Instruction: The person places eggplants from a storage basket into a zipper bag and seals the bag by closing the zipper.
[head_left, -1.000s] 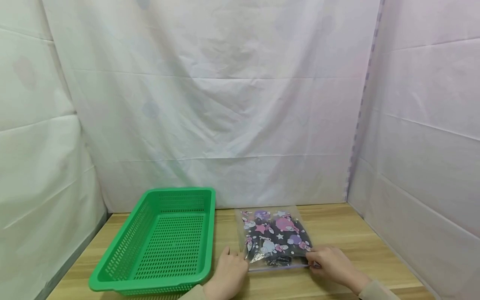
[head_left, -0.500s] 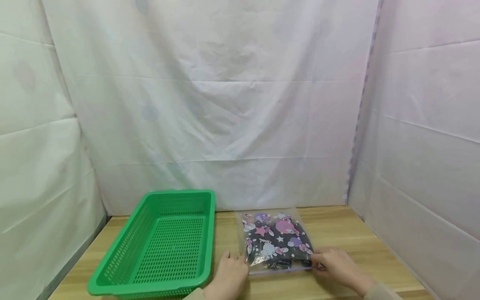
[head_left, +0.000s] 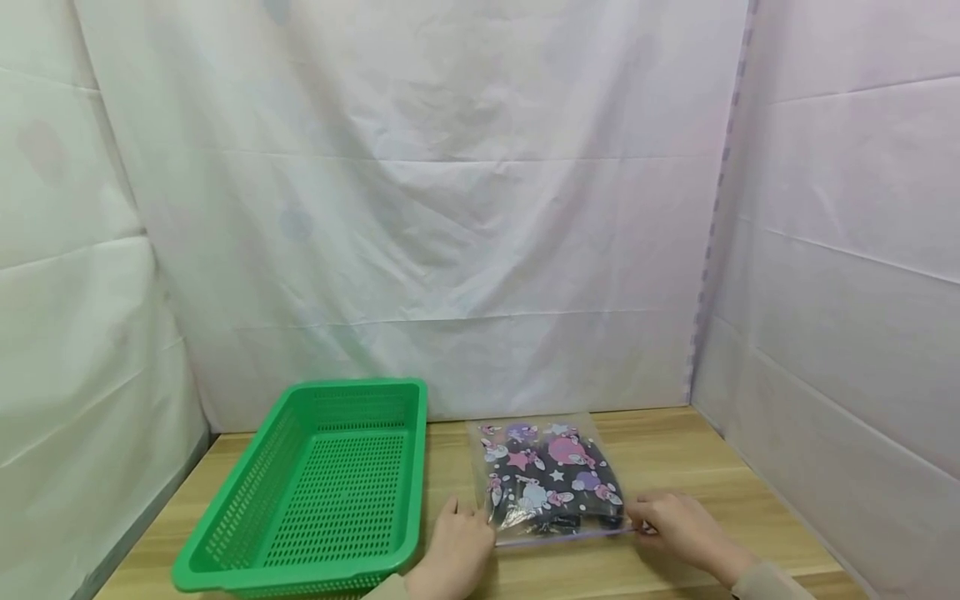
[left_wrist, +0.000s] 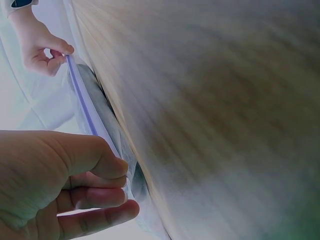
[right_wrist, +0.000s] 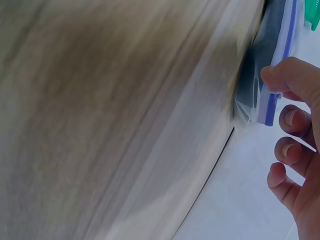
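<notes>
A clear zip bag (head_left: 555,475) lies flat on the wooden table, holding a folded dark cloth printed with pink, purple and white figures and stars. Along its near edge runs a purple zip strip (left_wrist: 82,97). My left hand (head_left: 459,546) pinches the near left corner between thumb and forefinger, its other fingers loosely bent, as the left wrist view shows. At the opposite end of the strip, my right hand (right_wrist: 300,115) pinches the edge between thumb and forefinger at a small clear piece that looks like the slider.
A green perforated plastic basket (head_left: 416,500) stands on the table (head_left: 697,458) just left of my left hand, with nothing in it. White cloth hangs behind and on both sides.
My right hand has shifted slightly right along the bag's near edge to its right end. The left hand stays at the left corner. The view has tilted a little.
</notes>
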